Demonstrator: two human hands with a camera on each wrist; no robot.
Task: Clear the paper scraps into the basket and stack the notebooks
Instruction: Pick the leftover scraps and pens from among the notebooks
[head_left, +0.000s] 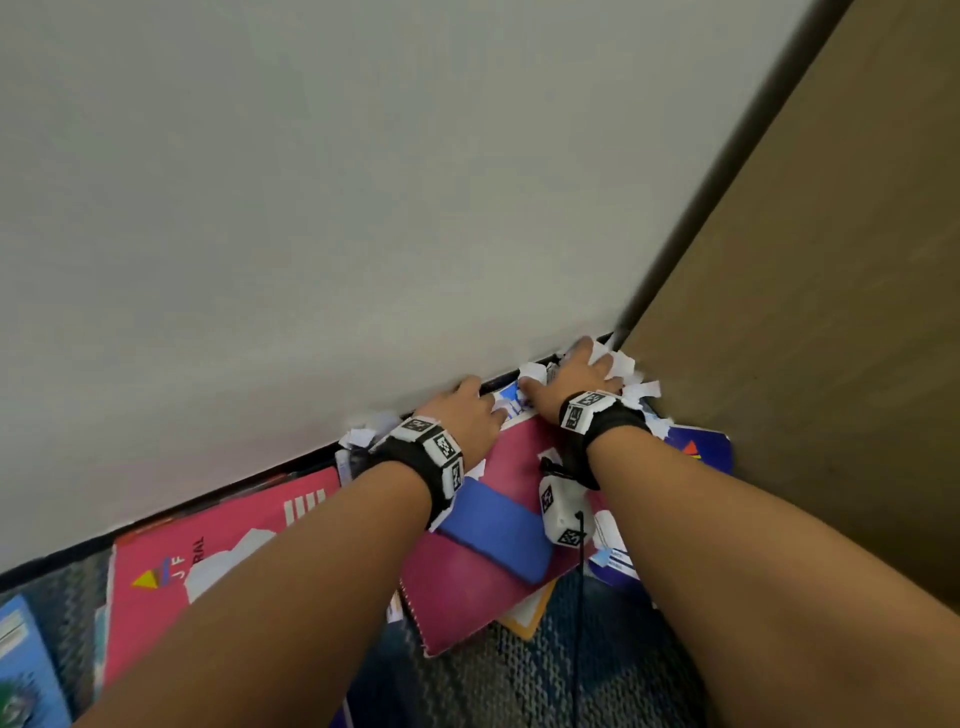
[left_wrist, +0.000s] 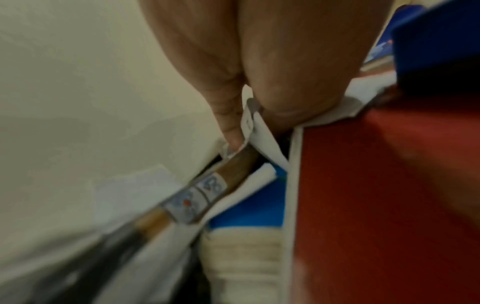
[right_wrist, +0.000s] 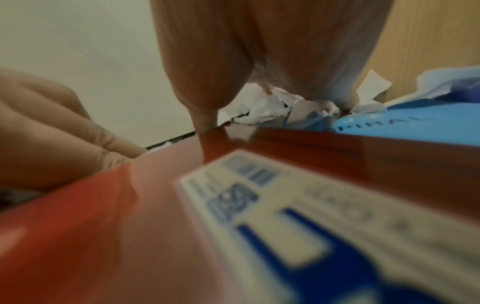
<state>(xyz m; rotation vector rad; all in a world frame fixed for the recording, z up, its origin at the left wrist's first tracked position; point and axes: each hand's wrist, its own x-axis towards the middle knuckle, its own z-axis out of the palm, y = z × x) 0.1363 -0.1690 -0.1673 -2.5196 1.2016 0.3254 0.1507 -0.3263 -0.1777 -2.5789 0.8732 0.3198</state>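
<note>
White paper scraps lie heaped in the corner where the wall meets a wooden panel. My right hand rests spread on that heap, its fingertips bent down into the scraps and its thumb on the red notebook's cover. My left hand is beside it at the wall's foot. In the left wrist view its thumb and forefinger pinch a white scrap at the edge of the red notebook. That red spiral notebook lies under both wrists. No basket is in view.
A pink notebook lies to the left by the wall, a dark blue one against the wooden panel, and a light blue one at bottom left. More scraps sit by the skirting. The floor is blue carpet.
</note>
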